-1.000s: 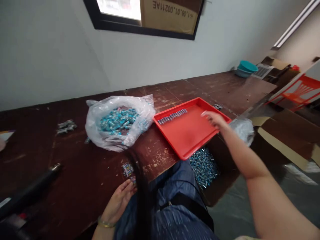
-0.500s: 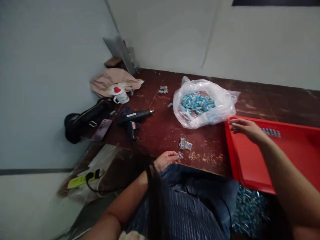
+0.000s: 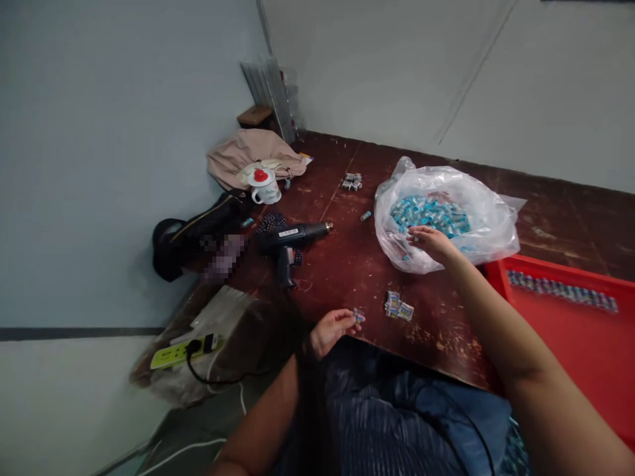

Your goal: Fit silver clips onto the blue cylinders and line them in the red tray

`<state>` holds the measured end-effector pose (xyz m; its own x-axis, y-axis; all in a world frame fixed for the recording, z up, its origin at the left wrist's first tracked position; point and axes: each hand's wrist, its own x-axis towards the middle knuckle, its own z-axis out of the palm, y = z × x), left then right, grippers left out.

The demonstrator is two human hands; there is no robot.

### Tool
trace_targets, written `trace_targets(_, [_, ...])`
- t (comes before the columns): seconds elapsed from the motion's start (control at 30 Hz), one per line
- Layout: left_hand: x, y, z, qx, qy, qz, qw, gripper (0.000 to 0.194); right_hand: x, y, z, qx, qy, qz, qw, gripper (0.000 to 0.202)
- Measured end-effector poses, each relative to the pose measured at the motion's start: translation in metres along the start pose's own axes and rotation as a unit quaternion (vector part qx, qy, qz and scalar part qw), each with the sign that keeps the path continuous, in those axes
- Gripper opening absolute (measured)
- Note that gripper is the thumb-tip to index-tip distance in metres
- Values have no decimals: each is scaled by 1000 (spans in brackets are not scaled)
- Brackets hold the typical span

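Between its fingertips my left hand (image 3: 333, 328) pinches a small printed label piece (image 3: 358, 317) near the table's front edge. A little pile of similar labels (image 3: 398, 306) lies on the table to its right. My right hand (image 3: 430, 240) reaches over the near side of a clear plastic bag (image 3: 489, 221) full of small blue and silver cylinders (image 3: 436, 213). Its fingers are partly curled, and whether anything is between them is too small to tell. One loose cylinder (image 3: 366, 216) lies left of the bag.
A red tray (image 3: 560, 344) with a row of small cylinders (image 3: 560, 289) is at the right. To the left are a heat gun (image 3: 292, 237), a lidded mug (image 3: 266, 187), a black bag (image 3: 198, 228) and a power strip (image 3: 171, 356).
My right hand has moved from above the red tray's left edge to the plastic bag. My left hand still pinches the label. The camera view has shifted, showing the table things farther right.
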<state>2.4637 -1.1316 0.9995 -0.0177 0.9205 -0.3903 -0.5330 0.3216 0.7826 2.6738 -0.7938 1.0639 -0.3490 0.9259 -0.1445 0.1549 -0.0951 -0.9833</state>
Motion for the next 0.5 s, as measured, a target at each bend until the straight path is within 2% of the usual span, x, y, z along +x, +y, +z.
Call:
trace_targets(0.17, [3, 13, -14, -5, 5, -1, 1000, 51, 35, 2, -2, -61, 109, 12, 992, 11])
trace_targets(0.23, [3, 19, -19, 1, 0, -3, 1000, 50, 42, 3, -3, -90, 133, 13, 987, 12])
trace_targets(0.37, [-2, 30, -25, 12, -3, -14, 1000, 54, 50, -2, 11, -143, 137, -23, 980, 21])
trace_targets(0.5, [-9, 43, -25, 24, 14, -12, 1000, 57, 60, -18, 49, -200, 88, -78, 973, 29])
